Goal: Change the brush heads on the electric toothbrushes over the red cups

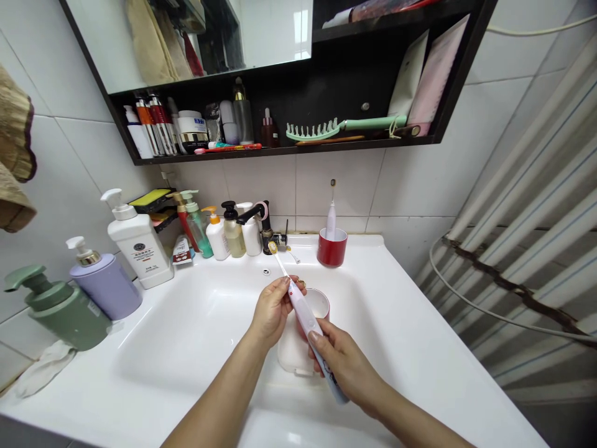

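Two bare forearms reach in from the bottom edge | left forearm (224, 398) angles up toward centre, right forearm (410, 417) slants in from the lower right | left hand (273, 311) raised, fingers (286, 289) curled inward | right hand (347, 367) lower, closed in a grip, thumb (317, 339) on top | hands close, not touching

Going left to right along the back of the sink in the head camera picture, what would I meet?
Green pump bottle → lilac pump bottle → white pump bottle → black tap → red cup with a toothbrush standing in it
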Motion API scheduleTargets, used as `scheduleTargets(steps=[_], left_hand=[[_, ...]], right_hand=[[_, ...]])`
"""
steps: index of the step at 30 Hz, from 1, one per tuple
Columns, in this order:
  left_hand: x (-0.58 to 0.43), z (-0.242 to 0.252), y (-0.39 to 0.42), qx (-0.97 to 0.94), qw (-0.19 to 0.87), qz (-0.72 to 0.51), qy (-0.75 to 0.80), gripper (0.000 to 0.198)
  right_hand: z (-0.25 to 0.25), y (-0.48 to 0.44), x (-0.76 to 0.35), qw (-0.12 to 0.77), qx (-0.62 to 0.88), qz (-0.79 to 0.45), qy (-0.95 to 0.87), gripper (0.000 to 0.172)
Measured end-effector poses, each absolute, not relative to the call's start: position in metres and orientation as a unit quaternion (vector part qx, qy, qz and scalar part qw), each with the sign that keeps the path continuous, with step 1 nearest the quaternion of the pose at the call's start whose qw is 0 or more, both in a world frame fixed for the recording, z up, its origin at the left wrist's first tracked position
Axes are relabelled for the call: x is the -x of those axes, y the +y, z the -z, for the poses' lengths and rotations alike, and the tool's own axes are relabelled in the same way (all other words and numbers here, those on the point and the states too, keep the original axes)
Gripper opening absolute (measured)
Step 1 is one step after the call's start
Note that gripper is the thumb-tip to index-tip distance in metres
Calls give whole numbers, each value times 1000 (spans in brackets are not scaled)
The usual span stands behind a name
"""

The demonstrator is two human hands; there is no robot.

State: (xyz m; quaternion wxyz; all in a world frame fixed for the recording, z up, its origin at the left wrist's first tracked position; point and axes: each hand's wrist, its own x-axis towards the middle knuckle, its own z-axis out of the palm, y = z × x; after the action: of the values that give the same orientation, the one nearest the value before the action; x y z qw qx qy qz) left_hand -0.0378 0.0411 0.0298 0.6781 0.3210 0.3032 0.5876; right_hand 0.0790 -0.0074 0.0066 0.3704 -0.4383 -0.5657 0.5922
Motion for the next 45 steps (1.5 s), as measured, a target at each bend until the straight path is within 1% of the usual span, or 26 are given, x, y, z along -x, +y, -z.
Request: scheduleTargets(steps=[4, 9, 15, 18, 28, 31, 37, 42, 45], left_hand=[[39, -30, 42, -321, 683, -587, 293, 13], [38, -31, 43, -334, 683, -587, 279, 11], [37, -29, 43, -310, 677, -600, 293, 14], [36, -27, 43, -311, 678, -595, 299, 16], [38, -24, 43, -314, 682, -600, 275, 12], [38, -24, 43, -322, 679, -601, 272, 12], [38, -24, 42, -332, 662, -613, 275, 11], [39, -23, 43, -324, 669, -614, 267, 11], [39, -23, 44, -316, 676, -611, 264, 10]], right_hand=[[-8, -9, -80, 378, 429, -594, -565, 24], [-10, -11, -78, 362, 402, -655, -527, 25], [-10, -10, -78, 363, 413, -656, -517, 24], [-13, -11, -79, 362, 399, -687, -488, 28], [-15, -10, -82, 324, 326, -804, -377, 33], [-14, -10, -81, 328, 329, -797, -386, 33], [-12, -11, -79, 351, 366, -738, -445, 30], [-14, -12, -82, 318, 341, -790, -398, 32], [-15, -12, -83, 322, 340, -791, -394, 33]])
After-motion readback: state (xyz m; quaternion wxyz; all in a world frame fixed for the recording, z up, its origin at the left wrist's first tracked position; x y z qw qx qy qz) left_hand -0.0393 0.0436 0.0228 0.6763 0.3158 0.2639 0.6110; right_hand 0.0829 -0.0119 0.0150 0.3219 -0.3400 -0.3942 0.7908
